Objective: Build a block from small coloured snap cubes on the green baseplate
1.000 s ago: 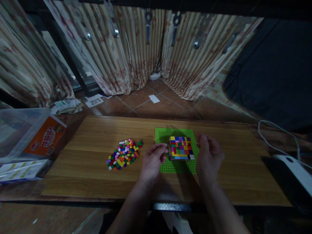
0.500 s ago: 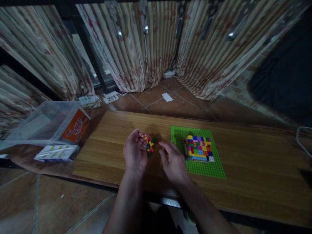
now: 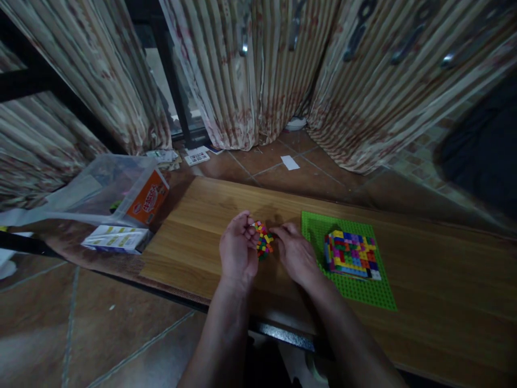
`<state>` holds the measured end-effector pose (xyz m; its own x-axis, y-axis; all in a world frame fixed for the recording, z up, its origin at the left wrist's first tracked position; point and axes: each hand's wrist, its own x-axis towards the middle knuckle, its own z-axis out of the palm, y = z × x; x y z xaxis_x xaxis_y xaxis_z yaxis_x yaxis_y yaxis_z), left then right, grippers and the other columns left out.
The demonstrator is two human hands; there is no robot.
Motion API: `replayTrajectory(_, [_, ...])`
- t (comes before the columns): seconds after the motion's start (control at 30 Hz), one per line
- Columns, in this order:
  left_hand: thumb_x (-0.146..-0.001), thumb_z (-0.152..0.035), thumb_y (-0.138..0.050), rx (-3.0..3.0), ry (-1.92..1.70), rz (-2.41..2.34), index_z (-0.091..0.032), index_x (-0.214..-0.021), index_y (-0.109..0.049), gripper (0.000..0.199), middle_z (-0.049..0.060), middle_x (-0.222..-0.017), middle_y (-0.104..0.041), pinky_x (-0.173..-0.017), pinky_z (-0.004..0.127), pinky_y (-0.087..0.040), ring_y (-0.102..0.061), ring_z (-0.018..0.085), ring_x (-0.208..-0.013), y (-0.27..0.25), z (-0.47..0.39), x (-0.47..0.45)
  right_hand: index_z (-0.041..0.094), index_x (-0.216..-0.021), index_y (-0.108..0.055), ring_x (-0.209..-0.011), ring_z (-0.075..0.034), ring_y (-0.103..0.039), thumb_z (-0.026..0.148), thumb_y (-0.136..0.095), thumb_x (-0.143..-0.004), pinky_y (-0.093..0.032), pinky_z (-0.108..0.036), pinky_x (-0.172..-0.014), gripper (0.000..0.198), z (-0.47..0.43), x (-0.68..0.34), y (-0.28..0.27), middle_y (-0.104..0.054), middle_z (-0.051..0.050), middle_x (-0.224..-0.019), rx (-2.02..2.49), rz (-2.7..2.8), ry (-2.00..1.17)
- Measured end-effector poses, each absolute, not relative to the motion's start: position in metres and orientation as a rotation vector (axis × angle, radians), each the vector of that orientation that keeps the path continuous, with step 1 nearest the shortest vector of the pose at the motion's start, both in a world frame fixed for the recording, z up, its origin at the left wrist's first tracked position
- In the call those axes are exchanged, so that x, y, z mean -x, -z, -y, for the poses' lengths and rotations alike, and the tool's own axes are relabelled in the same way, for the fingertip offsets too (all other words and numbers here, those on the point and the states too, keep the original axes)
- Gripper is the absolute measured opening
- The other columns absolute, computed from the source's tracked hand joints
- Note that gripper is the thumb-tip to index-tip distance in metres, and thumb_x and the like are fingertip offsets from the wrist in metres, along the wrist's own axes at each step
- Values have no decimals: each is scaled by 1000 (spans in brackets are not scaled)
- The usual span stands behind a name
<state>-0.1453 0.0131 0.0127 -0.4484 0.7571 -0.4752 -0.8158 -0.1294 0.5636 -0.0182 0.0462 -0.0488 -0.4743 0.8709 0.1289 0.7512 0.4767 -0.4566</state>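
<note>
A small pile of colourful toy building bricks point(image 3: 264, 238) lies on the wooden tabletop between my two hands. My left hand point(image 3: 239, 248) is beside its left edge, palm turned inward, fingers loosely curled and apart; I see nothing held in it. From the right, my right hand point(image 3: 297, 253) reaches to the pile, fingertips drawn together at its edge. Whatever they may pinch is too small to make out. Further right, a multicoloured block built of bricks point(image 3: 351, 254) stands on a green studded baseplate point(image 3: 367, 299).
A clear plastic bin point(image 3: 117, 183) with an orange label lies at the left, behind a white and yellow box point(image 3: 117, 238). Striped curtains point(image 3: 242, 97) hang beyond the table point(image 3: 194, 231). A white paper point(image 3: 290, 162) is on the tiled floor. A dark shape point(image 3: 480, 145) stands far right.
The view has shifted left, so everything appears further right. My right hand's thumb and finger, apart before, have come together at the pile. My left hand keeps its curled pose.
</note>
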Motion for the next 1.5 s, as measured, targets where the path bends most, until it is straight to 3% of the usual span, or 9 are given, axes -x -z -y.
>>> replayTrajectory(0.27, [-79, -9, -58, 34, -1750, -953, -11, -85, -63, 8, -5, -62, -56, -48, 13, -40, -44, 2, -45, -11, -11, 144, 19, -106, -67, -92, -21, -65, 20, -58, -91, -50, -33, -81, 17, -39, 12, 49, -65, -7, -103, 1317, 2327, -592])
replayTrajectory(0.57, [-75, -11, -63, 12, -1696, -965, -12, -84, -64, 8, -4, -62, -57, -48, 13, -41, -46, 3, -47, -9, -13, 143, 21, -101, -65, -91, -20, -66, 34, -59, -93, -51, -32, -80, 17, -35, 6, 50, -67, -6, -99, 1177, 2128, -673])
replayTrajectory(0.77, [-70, -21, -72, -227, -1602, -1164, -13, -81, -69, 14, 0, -70, -64, -50, 15, -38, -51, 5, -53, -6, -12, 137, 23, -107, -67, -84, -18, -68, 32, -58, -93, -55, -31, -79, 19, -23, 4, 36, -72, -5, -97, 1136, 1895, -720])
replayTrajectory(0.97, [-72, -27, -75, -765, -1392, -1305, -15, -72, -72, 13, 2, -68, -65, -54, 20, -39, -53, 10, -57, -1, -12, 125, 26, -113, -68, -101, -18, -68, 23, -51, -95, -54, -35, -89, 25, -18, -7, 27, -72, -5, -109, 1057, 1792, -735])
replayTrajectory(1.17, [-77, -26, -68, -917, -1270, -1241, -16, -71, -73, 12, 2, -65, -65, -57, 22, -41, -54, 12, -59, 0, -12, 118, 25, -123, -59, -84, -15, -68, 21, -59, -89, -55, -32, -82, 34, -17, -19, 29, -71, 0, -91, 1066, 1678, -846])
replayTrajectory(1.5, [-77, -30, -71, -933, -1256, -1103, -16, -75, -72, 13, 2, -70, -65, -63, 23, -43, -54, 12, -64, -4, -11, 112, 22, -92, -64, -75, -14, -66, 25, -67, -84, -54, -27, -71, 9, -19, -21, 22, -69, 1, -81, 1088, 1475, -930])
